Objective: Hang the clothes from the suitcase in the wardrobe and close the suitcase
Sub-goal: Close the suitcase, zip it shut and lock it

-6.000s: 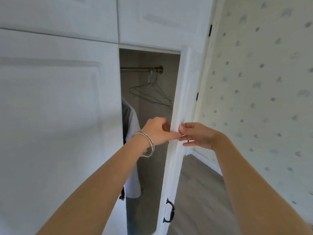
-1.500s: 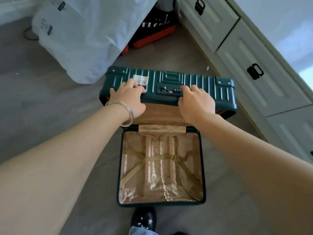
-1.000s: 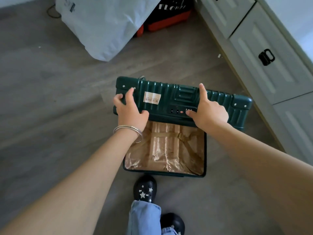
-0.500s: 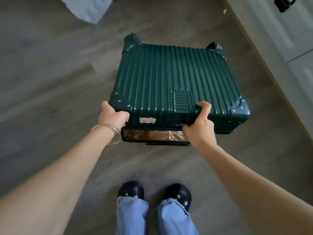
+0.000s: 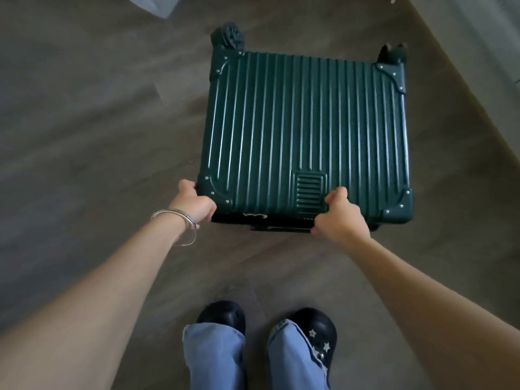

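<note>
Suitcase (image 5: 306, 136) flat on the floor (image 5: 84, 136), lid down — left hand (image 5: 194, 205) and right hand (image 5: 340, 218) grip its near edge; latching likely remains, wardrobe unseen.

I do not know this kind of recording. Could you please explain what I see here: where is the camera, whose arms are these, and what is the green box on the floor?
There is no machine here. The camera sits on a person's head and looks down, so the two arms are that person's own. The green box is a ribbed hard suitcase lying flat on the grey wooden floor, lid down, with two of its wheels at the far end. The left hand, with bangles on its wrist, grips the near left corner of the lid. The right hand grips the near edge further right. At the bottom you see the person's black shoes and blue jeans.
</note>
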`<action>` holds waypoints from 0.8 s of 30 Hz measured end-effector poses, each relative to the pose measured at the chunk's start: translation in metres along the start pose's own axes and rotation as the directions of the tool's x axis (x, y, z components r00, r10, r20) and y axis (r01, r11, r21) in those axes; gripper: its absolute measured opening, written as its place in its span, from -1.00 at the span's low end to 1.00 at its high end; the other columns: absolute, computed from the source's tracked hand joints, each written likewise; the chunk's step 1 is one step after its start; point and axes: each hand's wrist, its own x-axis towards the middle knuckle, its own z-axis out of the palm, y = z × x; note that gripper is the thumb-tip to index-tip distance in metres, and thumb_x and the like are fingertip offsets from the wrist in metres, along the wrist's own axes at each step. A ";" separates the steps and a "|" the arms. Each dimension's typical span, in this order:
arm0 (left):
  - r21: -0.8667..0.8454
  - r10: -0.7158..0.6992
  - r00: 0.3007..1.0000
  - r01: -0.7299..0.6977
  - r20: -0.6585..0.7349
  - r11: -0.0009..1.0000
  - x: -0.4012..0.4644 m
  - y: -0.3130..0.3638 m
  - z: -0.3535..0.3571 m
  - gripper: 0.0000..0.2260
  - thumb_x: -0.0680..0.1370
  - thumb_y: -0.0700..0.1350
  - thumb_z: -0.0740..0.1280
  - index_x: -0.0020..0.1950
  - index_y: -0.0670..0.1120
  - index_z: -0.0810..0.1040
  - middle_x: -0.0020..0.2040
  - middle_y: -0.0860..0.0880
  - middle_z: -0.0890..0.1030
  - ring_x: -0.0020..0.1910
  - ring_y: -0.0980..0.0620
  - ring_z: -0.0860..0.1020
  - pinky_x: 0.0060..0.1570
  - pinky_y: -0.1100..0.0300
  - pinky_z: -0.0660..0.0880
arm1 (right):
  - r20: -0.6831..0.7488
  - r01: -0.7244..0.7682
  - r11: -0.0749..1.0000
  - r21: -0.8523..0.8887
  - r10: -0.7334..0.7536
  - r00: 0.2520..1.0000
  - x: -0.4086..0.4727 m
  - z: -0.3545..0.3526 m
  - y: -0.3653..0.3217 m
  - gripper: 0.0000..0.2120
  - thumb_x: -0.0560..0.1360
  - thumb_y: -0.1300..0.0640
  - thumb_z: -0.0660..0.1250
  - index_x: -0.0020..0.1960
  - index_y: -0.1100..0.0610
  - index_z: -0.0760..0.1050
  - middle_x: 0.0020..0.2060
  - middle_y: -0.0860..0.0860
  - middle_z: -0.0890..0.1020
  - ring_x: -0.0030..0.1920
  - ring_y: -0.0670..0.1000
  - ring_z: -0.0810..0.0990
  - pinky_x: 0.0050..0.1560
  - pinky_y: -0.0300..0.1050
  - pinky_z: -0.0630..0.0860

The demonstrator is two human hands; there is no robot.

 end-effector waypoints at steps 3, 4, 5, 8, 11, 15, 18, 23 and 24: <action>0.051 0.020 1.000 -0.019 -0.014 0.999 0.006 0.000 -0.008 -0.60 0.36 -0.37 0.21 0.14 -0.07 0.34 -0.06 -0.12 0.52 0.00 -0.17 0.56 -0.26 0.18 0.40 | -0.031 0.077 0.993 -0.090 -0.080 0.996 0.009 -0.019 -0.026 -0.78 0.37 0.34 0.22 -0.04 0.12 0.46 -0.19 0.10 0.66 -0.10 0.13 0.63 -0.06 -0.05 0.57; 0.087 0.040 0.999 -0.037 -0.035 0.996 0.007 0.001 -0.012 -0.67 0.38 -0.36 0.20 0.07 -0.07 0.39 -0.15 -0.11 0.53 -0.08 -0.14 0.53 -0.30 0.20 0.36 | -0.043 0.128 0.987 -0.097 -0.133 0.990 0.011 -0.023 -0.037 -0.78 0.37 0.34 0.21 -0.07 0.11 0.47 -0.18 0.11 0.67 -0.09 0.14 0.63 -0.07 -0.05 0.57; 0.123 0.072 0.995 -0.063 -0.068 0.990 0.009 0.003 -0.015 -0.74 0.39 -0.34 0.20 0.01 -0.08 0.44 -0.19 -0.12 0.54 -0.13 -0.12 0.50 -0.32 0.20 0.34 | -0.064 0.196 0.976 -0.095 -0.202 0.977 0.011 -0.025 -0.050 -0.78 0.37 0.34 0.21 -0.08 0.10 0.48 -0.16 0.11 0.66 -0.10 0.15 0.63 -0.10 -0.06 0.57; 0.149 0.164 0.971 -0.139 -0.173 0.979 0.026 0.019 -0.024 -0.83 0.45 -0.26 0.19 -0.07 -0.06 0.51 -0.03 -0.16 0.61 -0.05 -0.16 0.56 -0.12 0.17 0.45 | -0.092 0.393 0.911 -0.127 -0.406 0.909 0.013 -0.029 -0.091 -0.77 0.39 0.33 0.18 -0.04 0.11 0.50 -0.09 0.08 0.63 -0.09 0.14 0.61 -0.11 -0.03 0.58; 0.081 0.280 0.935 -0.268 -0.219 0.960 0.045 0.045 -0.031 -0.74 0.50 -0.24 0.16 0.10 -0.03 0.54 0.18 -0.16 0.58 0.14 -0.20 0.55 0.20 0.00 0.49 | -0.078 0.541 0.831 -0.128 -0.552 0.830 0.019 -0.023 -0.122 -0.71 0.41 0.32 0.14 0.05 0.10 0.48 -0.02 0.05 0.59 -0.06 0.11 0.58 -0.10 -0.01 0.58; 0.042 0.384 0.914 -0.382 -0.127 0.923 0.059 0.077 -0.032 -0.78 0.58 -0.14 0.08 0.08 -0.07 0.50 0.14 -0.20 0.53 0.01 -0.12 0.49 -0.07 0.10 0.42 | -0.058 0.666 0.733 -0.137 -0.677 0.733 0.038 -0.010 -0.153 -0.66 0.45 0.30 0.15 0.19 0.10 0.45 0.07 0.03 0.55 0.00 0.08 0.57 -0.01 0.06 0.59; 0.026 0.374 0.927 -0.373 -0.014 0.927 0.068 0.078 -0.023 -0.67 0.61 0.01 0.04 0.06 -0.19 0.48 -0.01 -0.23 0.51 -0.11 -0.12 0.49 -0.14 0.12 0.41 | -0.052 0.729 0.662 -0.174 -0.745 0.665 0.052 0.000 -0.168 -0.65 0.50 0.27 0.15 0.26 0.09 0.42 0.14 0.03 0.52 -0.01 0.04 0.52 -0.03 -0.01 0.56; 0.002 0.449 0.888 -0.451 -0.095 0.892 0.082 0.061 -0.011 -0.85 0.57 -0.14 0.12 0.03 -0.16 0.43 -0.17 -0.19 0.52 -0.31 -0.07 0.46 -0.35 0.19 0.38 | 0.021 0.767 0.598 -0.233 -0.786 0.618 0.060 0.022 -0.176 -0.59 0.53 0.25 0.11 0.36 0.06 0.36 0.30 0.09 0.43 0.01 0.08 0.50 -0.10 -0.04 0.48; -0.001 0.441 0.894 -0.443 -0.080 0.897 0.080 0.058 -0.011 -0.85 0.57 -0.16 0.10 0.05 -0.15 0.41 -0.19 -0.17 0.50 -0.32 -0.09 0.47 -0.40 0.20 0.38 | 0.048 0.764 0.595 -0.249 -0.780 0.624 0.061 0.027 -0.176 -0.58 0.53 0.23 0.11 0.37 0.05 0.34 0.31 0.10 0.41 0.03 0.10 0.49 -0.07 -0.02 0.49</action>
